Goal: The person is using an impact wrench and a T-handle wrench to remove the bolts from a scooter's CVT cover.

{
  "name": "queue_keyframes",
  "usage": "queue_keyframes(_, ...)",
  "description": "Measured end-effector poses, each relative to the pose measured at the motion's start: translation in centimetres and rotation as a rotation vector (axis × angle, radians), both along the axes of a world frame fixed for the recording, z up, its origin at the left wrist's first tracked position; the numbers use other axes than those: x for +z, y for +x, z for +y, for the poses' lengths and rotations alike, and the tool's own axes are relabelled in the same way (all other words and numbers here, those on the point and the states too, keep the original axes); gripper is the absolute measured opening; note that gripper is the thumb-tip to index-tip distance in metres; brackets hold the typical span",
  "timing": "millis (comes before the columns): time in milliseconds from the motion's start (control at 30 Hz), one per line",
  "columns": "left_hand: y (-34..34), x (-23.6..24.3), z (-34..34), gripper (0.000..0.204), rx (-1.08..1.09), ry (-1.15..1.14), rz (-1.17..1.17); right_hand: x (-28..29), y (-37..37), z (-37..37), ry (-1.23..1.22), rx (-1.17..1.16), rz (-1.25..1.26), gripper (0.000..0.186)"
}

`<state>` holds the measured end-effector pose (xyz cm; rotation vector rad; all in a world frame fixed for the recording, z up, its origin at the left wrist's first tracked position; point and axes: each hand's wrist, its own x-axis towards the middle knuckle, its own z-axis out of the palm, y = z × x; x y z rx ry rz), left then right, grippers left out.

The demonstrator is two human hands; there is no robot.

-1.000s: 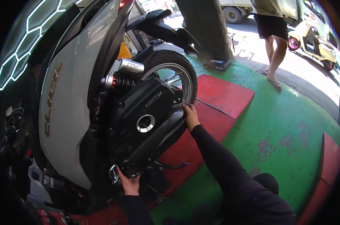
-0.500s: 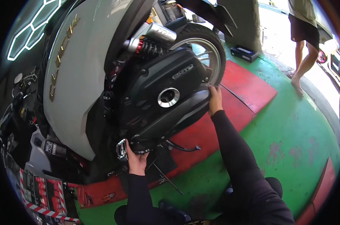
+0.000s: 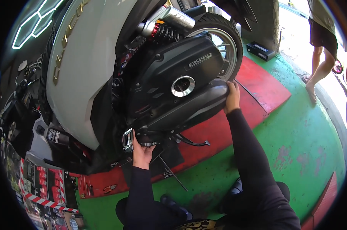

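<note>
A scooter's black engine side cover (image 3: 169, 69) carries a round silver ring (image 3: 183, 86). Along its lower edge runs a long, smooth black cover piece (image 3: 198, 103). My right hand (image 3: 232, 99) grips the rear end of this piece, close to the wheel, with its fingers curled behind and out of sight. At the front end my left hand (image 3: 142, 153) cups the cover from below, thumb up beside a chrome footpeg (image 3: 127, 139); most of its fingers are hidden underneath. The black kickstand lever (image 3: 192, 142) sticks out below the cover.
The grey scooter body (image 3: 79, 69) fills the left, with the rear wheel (image 3: 232, 46) beyond. On the red mat (image 3: 257, 82) lie orange-handled pliers (image 3: 109, 188) and several small tools. A black box (image 3: 260, 51) stands near a pillar. A barefoot person (image 3: 323, 57) stands at far right.
The view has shifted, so the scooter and both hands appear further right and slightly higher. Both hands keep their places at the cover's ends.
</note>
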<state>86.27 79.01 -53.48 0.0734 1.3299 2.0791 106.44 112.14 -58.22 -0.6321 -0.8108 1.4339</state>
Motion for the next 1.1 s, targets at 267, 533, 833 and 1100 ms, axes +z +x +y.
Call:
queue_keyframes(267, 1.6, -0.8, -2.0, 0.065, -0.095, 0.019, 0.060, -1.7, 3.1, -2.7, -0.053, 0.079, 0.058, 0.030)
queue_keyframes(533, 2.7, -2.6, -5.1, 0.055, -0.147, 0.147, 0.111, -1.4, 4.9, -5.1, -0.034, 0.163, 0.088, 0.035)
queue_keyframes(833, 1.0, -2.4, -4.1, 0.049, -0.187, 0.157, 0.294, -1.8, 5.1, -5.1, -0.099, 0.237, 0.098, 0.040)
queue_keyframes(1100, -3.2, -4.9, -5.4, 0.070, -0.311, -0.018, 0.407, -0.7, 3.6, -5.4, -0.005, 0.160, 0.120, 0.039)
